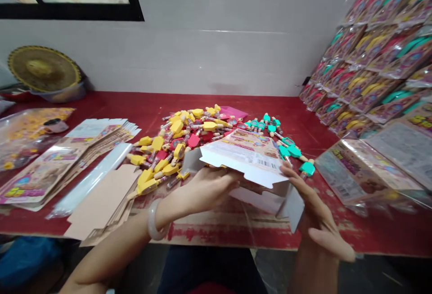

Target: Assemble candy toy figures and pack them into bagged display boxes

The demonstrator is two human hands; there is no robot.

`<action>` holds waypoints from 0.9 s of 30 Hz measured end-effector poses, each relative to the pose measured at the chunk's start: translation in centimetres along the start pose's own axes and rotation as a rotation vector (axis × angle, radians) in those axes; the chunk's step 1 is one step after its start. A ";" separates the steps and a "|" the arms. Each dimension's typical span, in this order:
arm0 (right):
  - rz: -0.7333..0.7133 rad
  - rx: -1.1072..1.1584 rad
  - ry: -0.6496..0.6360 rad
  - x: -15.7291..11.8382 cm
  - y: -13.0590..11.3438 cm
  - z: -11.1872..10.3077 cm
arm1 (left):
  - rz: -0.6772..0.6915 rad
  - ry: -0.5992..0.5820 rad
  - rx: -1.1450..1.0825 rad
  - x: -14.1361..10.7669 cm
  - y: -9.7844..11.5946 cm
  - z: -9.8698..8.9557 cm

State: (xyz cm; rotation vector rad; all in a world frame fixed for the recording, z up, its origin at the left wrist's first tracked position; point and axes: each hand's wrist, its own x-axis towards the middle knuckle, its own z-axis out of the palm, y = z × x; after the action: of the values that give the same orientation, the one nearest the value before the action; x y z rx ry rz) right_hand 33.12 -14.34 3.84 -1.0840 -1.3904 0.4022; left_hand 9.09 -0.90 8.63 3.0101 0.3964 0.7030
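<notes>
Holding open carton (248, 145) above middle of red table (124, 103), mouth toward wearer, apparently to keep inside reachable. Left hand (212, 186) at mouth, under printed panel; fingertips hidden, cannot tell whether gripping. Right hand (315, 208) at right end, fingers extended along side, thumb apart, probably steadying flap. Yellow pieces (157, 143) and green pieces (294, 151) heaped just beyond carton, likely for short reach. Brown cards (104, 190) at left, reaching front edge. Bare strip along front edge; some room before wrapped boxes (351, 177) at right, little toward heap.
</notes>
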 end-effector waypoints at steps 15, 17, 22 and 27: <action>0.203 -0.336 0.612 -0.5 1.0 3.2 | 0.004 0.552 -0.216 -1.6 2.5 1.1; 0.178 -0.362 0.636 -0.7 0.5 2.5 | -0.139 0.798 -0.339 -3.5 1.5 -1.0; 0.179 -0.299 0.609 -1.1 -1.2 2.2 | -0.219 0.155 -0.798 -3.7 -3.1 -1.7; 0.168 -0.359 0.572 -1.2 -2.1 3.1 | -0.329 0.153 -1.200 -1.6 -2.1 -0.1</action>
State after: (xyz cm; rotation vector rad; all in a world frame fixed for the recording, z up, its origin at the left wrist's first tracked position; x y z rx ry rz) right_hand 29.34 -15.13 4.29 -1.4751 -0.8776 -0.0522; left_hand 7.16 0.69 7.88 1.7296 0.2944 0.7512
